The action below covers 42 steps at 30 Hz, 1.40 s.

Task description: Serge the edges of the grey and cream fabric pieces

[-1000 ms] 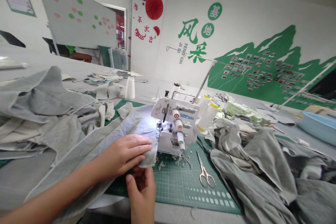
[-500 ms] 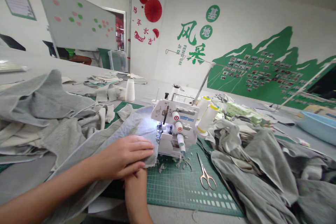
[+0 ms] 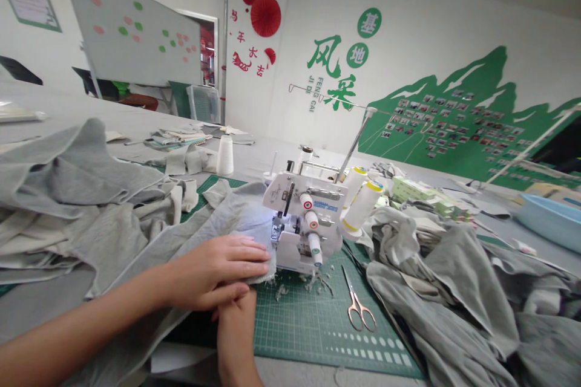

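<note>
My left hand (image 3: 215, 272) lies flat, fingers stretched out, on a grey fabric piece (image 3: 218, 221), pressing its edge down just left of the presser foot of a small white overlock machine (image 3: 304, 217). My right hand (image 3: 236, 320) reaches in from below and tucks under the left hand and the fabric edge; its fingers are hidden there. The machine's lamp lights the cloth at the needle. Fabric trimmings (image 3: 313, 283) lie in front of the machine on a green cutting mat (image 3: 318, 326).
Scissors (image 3: 358, 308) lie on the mat to the right of my hands. Heaps of grey fabric sit at left (image 3: 72, 199) and right (image 3: 445, 290). White thread cones (image 3: 361, 205) stand beside the machine, another cone (image 3: 224, 154) farther back. A blue tub (image 3: 549, 217) is at far right.
My right hand has slid forward under the left hand, so its thumb and fingers no longer show. The left hand has crept slightly right toward the presser foot with the fabric.
</note>
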### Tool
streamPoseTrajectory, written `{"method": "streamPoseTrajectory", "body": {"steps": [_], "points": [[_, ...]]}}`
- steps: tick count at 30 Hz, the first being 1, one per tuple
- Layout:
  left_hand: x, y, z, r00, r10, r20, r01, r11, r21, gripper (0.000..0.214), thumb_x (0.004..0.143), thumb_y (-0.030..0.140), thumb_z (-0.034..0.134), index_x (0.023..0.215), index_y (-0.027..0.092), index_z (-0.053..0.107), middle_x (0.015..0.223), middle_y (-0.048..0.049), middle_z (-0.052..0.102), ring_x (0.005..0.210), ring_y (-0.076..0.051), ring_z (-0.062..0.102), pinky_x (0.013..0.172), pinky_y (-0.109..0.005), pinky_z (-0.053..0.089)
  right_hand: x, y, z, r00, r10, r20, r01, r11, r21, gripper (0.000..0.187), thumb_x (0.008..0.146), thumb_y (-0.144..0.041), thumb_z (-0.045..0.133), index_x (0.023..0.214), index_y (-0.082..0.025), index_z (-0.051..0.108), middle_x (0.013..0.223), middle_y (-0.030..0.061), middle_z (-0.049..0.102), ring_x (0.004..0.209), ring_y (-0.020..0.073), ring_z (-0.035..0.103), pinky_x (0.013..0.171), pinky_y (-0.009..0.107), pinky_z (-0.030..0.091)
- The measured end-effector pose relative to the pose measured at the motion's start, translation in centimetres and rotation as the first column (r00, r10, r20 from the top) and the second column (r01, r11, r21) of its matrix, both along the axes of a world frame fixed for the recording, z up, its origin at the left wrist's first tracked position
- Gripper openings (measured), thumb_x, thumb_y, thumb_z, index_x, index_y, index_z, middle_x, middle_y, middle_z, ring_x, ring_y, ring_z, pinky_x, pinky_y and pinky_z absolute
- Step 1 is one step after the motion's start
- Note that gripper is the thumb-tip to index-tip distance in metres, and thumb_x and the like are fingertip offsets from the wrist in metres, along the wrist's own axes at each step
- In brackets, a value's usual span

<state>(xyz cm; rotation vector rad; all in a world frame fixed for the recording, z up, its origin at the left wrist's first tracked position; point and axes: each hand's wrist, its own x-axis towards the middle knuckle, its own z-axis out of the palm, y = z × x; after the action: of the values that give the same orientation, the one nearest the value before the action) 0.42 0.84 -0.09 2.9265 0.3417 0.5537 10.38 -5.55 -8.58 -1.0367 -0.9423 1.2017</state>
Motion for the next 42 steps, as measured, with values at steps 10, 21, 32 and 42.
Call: {"method": "streamPoseTrajectory", "body": {"steps": [10,21,32,42], "points": [[0.0,1.2,0.8,0.998,-0.054,-0.038,0.056,0.998,0.036,0.047,0.093,0.02,0.052,0.14,0.018,0.05,0.142,-0.0101,0.058,0.134,-0.028,0.05,0.113,-0.044,0.04,-1.5,0.9,0.3,0.996,-0.003,-0.088,-0.003,0.998,-0.07,0.022,0.066,-0.039,0.054,0.061,-0.018,0.057,0.051,-0.0048,0.041,0.048,0.0099,0.032,0.044,0.023,0.025],[0.0,2.1,1.3,0.992,-0.122,-0.035,0.121,0.992,-0.022,0.044,0.095,0.022,0.051,0.138,0.021,0.054,0.141,-0.0102,0.059,0.127,-0.027,0.057,0.111,-0.043,0.041,-2.5,1.3,-0.2,0.985,-0.024,-0.173,0.008,0.995,-0.096,0.025,0.064,-0.037,0.06,0.07,-0.014,0.068,0.053,-0.0004,0.054,0.049,0.0129,0.044,0.045,0.023,0.032],[-0.2,3.1,0.8,0.998,-0.062,-0.021,0.059,0.992,-0.113,0.04,0.097,0.026,0.05,0.136,0.025,0.058,0.142,-0.0083,0.058,0.13,-0.026,0.054,0.114,-0.043,0.038,-3.3,1.8,-0.2,0.928,-0.029,-0.37,0.018,0.999,-0.034,0.034,0.065,-0.027,0.074,0.095,-0.012,0.073,0.097,0.0099,0.079,0.087,0.0272,0.072,0.075,0.033,0.057],[-0.3,3.0,0.3,1.0,-0.02,0.001,0.02,0.995,-0.095,0.044,0.094,0.023,0.053,0.138,0.026,0.056,0.144,-0.0083,0.057,0.132,-0.027,0.053,0.114,-0.046,0.038,-4.5,1.1,0.4,0.912,0.052,-0.406,-0.01,0.994,0.105,0.022,0.075,-0.022,0.068,0.091,-0.012,0.078,0.099,0.0092,0.078,0.097,0.0284,0.071,0.087,0.035,0.055]]}}
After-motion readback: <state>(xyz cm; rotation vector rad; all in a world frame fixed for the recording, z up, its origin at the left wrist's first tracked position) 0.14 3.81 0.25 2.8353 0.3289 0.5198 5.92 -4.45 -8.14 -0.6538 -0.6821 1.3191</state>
